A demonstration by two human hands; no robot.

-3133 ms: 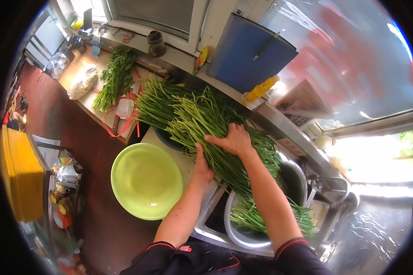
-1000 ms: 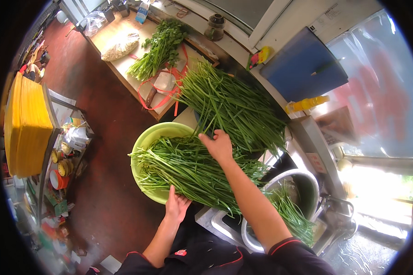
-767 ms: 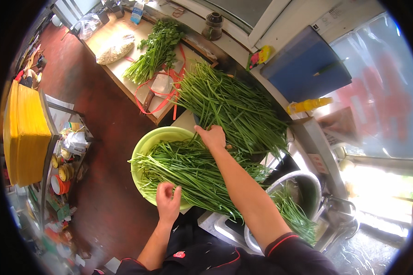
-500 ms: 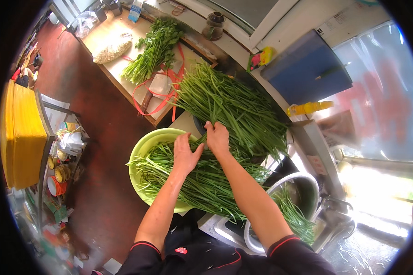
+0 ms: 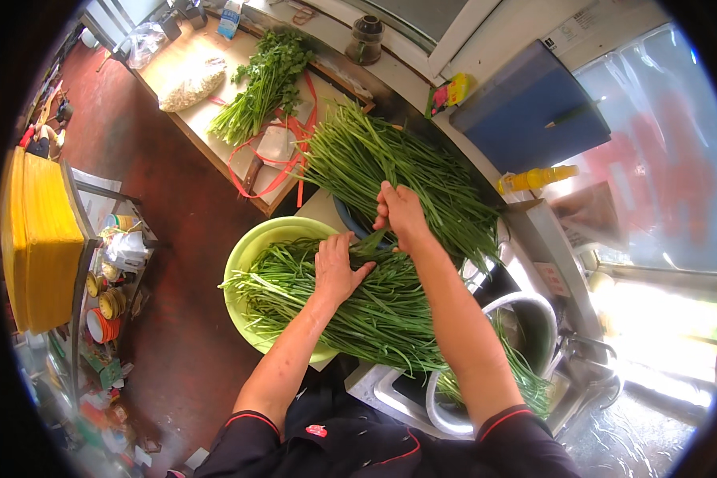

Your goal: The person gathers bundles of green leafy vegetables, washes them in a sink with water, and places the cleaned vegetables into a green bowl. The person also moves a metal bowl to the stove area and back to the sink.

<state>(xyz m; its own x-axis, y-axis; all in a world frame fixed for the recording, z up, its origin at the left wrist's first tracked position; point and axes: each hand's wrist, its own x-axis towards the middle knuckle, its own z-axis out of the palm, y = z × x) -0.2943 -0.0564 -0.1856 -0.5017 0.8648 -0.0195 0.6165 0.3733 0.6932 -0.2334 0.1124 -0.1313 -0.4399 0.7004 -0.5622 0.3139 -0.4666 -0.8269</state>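
A person's left hand [image 5: 338, 267] lies flat and open on a bunch of long green stalks [image 5: 350, 299] lying across a lime-green bowl [image 5: 251, 247], while the right hand [image 5: 398, 213] curls loosely around stalks just beyond the bowl, where a larger pile [image 5: 398, 171] apparently remains to be moved.

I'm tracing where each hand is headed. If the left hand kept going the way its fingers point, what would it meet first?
The left hand lies on the greens in the bowl, fingers pointing toward the right hand. It would probably meet that hand's wrist first, then the greens pile beyond; depth is hard to judge.
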